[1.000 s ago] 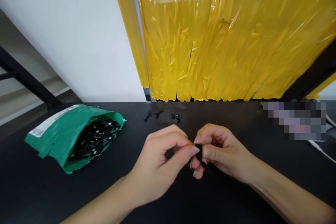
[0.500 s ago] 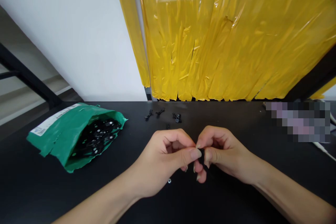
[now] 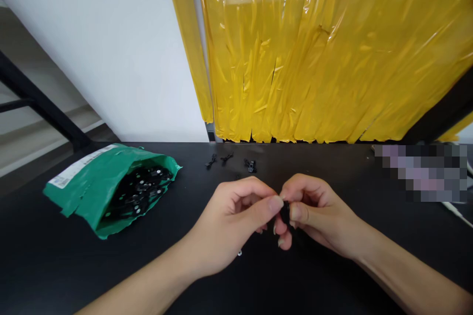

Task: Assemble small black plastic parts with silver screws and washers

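In front of me, over the near middle of the black table [image 3: 295, 288], both my hands meet at one small black piece [image 3: 285, 213]. Left hand [image 3: 227, 229]: thumb and index finger pinching at its upper end, other fingers curled underneath. Right hand [image 3: 323, 216]: thumb and fingers pinching the same piece from the right side. Mostly covered by fingertips, so exact shape can't be told. Small shiny bit [image 3: 240, 253] on the tabletop, just beside the lower edge of my left hand. Off to the left, well apart from my hands, green bag [image 3: 86, 192] lying on its side, torn mouth gaping toward me, black parts [image 3: 138, 194] with shiny round spots heaped inside; white label [image 3: 79, 165] on top. Far right, white cable [image 3: 457, 214] beside a pixelated patch [image 3: 424, 172]. Beyond my hands, near the back edge, loose black parts [image 3: 251, 165]: two thin ones on the left, a chunkier one on the right. Behind the table, white panel [image 3: 125, 54] left, crinkled yellow plastic strips [image 3: 303, 59] centre and right.
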Available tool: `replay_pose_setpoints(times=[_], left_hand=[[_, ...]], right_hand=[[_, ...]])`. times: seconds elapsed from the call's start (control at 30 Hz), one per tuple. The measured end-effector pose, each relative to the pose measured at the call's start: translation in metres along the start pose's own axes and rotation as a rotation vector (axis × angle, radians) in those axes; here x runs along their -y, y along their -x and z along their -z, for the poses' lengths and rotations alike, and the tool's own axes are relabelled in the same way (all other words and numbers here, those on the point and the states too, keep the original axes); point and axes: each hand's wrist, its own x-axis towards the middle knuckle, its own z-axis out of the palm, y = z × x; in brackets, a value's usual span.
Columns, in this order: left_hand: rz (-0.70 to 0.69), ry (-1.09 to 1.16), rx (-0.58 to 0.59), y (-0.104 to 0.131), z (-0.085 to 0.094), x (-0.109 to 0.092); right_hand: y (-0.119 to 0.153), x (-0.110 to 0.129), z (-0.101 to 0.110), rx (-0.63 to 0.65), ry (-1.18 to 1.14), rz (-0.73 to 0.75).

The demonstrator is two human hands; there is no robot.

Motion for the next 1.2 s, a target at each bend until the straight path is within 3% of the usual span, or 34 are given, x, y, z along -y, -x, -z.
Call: replay_pose_setpoints(times=[0.2, 0.37, 0.47, 0.63, 0.87, 1.2], left_hand=[[-0.117, -0.221, -0.010, 0.0046, -0.0026, -0.0050], [-0.332, -0.568, -0.045, 0.0064, 0.0019, -0.0065], [-0.376, -0.657, -0.049, 0.0069, 0.0030, -0.0077], [-0.245, -0.525, -0.036, 0.0071, -0.0005, -0.0078], [0.104, -0.135, -0.029, 0.0041, -0.0004, -0.0036], [0.108, -0.050, -0.051, 0.0007, 0.0036, -0.0043]], right_hand=[[0.0004, -0.0021, 0.0012, -0.003, 0.017, -0.022], [0.0025, -0.0016, 0.0029, 0.013, 0.028, -0.019], [0.0036, -0.0017, 0.0032, 0.006, 0.048, -0.011], [0.0035, -0.0030, 0.0026, -0.015, 0.064, 0.005], [0.0016, -0.0040, 0.0035, 0.017, 0.033, -0.014], [0.0022, -0.0047, 0.0053, 0.028, 0.006, -0.058]])
